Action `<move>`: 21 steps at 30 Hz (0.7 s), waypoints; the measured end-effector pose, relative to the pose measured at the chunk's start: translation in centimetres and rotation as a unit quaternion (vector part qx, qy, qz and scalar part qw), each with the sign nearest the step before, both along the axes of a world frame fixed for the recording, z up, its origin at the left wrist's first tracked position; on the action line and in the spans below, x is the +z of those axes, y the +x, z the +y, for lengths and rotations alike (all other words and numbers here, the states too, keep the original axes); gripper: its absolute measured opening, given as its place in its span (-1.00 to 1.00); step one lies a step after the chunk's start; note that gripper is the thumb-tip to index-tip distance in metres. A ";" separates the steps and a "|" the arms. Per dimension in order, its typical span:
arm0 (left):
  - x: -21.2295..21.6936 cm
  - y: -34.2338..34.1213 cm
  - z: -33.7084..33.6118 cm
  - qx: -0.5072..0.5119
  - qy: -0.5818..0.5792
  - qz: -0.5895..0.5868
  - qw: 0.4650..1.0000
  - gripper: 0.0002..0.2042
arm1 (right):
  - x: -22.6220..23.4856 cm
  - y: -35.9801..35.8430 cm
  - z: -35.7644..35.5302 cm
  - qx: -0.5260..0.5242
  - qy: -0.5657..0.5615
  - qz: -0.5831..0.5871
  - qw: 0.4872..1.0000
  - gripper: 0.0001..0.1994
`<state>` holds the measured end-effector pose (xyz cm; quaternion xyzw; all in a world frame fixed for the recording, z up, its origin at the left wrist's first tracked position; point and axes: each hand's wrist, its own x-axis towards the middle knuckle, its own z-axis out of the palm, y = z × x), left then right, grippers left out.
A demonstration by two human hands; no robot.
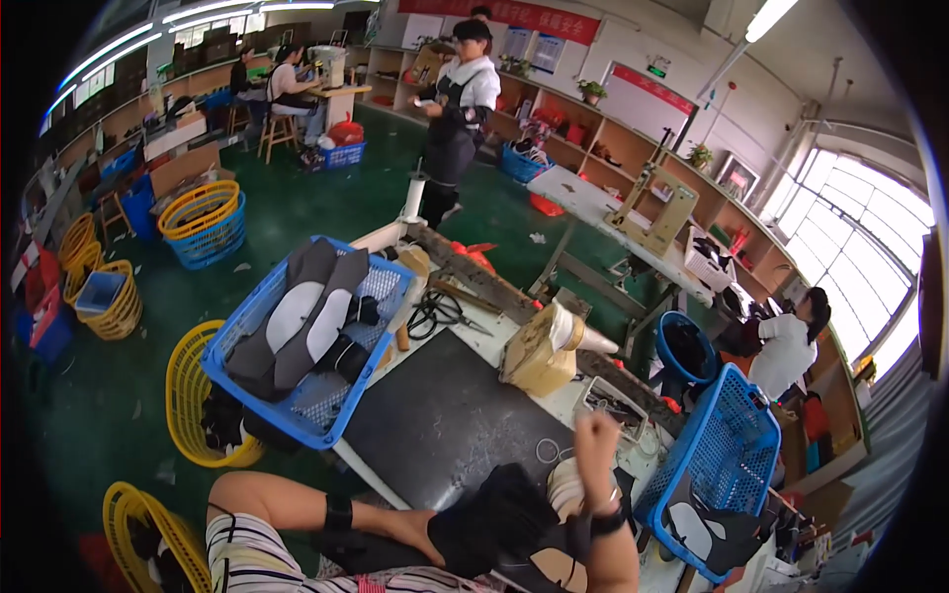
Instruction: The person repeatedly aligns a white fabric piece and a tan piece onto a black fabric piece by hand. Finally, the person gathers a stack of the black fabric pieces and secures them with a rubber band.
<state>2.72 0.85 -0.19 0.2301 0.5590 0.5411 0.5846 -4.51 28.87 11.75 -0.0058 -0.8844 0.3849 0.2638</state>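
My left hand (pixel 423 537) reaches from the left into a piece of black fabric (pixel 499 519) at the near edge of the worktable; its fingers are hidden by the cloth. Raised above the table's right side is my right hand (pixel 597 447), its fingers curled closed; whatever may be in them is too small to make out. Below it lie cream-coloured layered pieces (pixel 565 489) and a dark piece with a tan patch (pixel 559 568). A black mat (pixel 445 415) covers the tabletop. Beyond it are black-handled scissors (pixel 435 314) and a yellowish block (pixel 539 361) with a thread cone (pixel 568 328).
A blue basket (pixel 331 430) of grey and white cut pieces overlaps the table's left side. Another blue basket (pixel 756 415) stands right, holding dark pieces. Yellow baskets (pixel 183 385) sit on the floor at left. One person (pixel 460 109) stands ahead; another (pixel 786 346) sits right.
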 end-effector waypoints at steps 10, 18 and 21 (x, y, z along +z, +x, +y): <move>-1.9 0.3 -3.3 0.179 -0.024 -0.027 0.983 -0.20 | -7.3 6.9 4.9 0.233 0.285 -0.359 0.858 -0.36; 3.9 -4.6 0.2 0.159 0.112 0.183 0.964 0.00 | -11.3 12.6 -5.1 0.193 -0.426 -0.423 0.776 -0.55; 6.3 -10.0 2.0 0.162 -0.088 0.366 0.912 0.12 | -7.9 7.9 -8.1 0.066 -0.541 -0.315 0.777 -0.71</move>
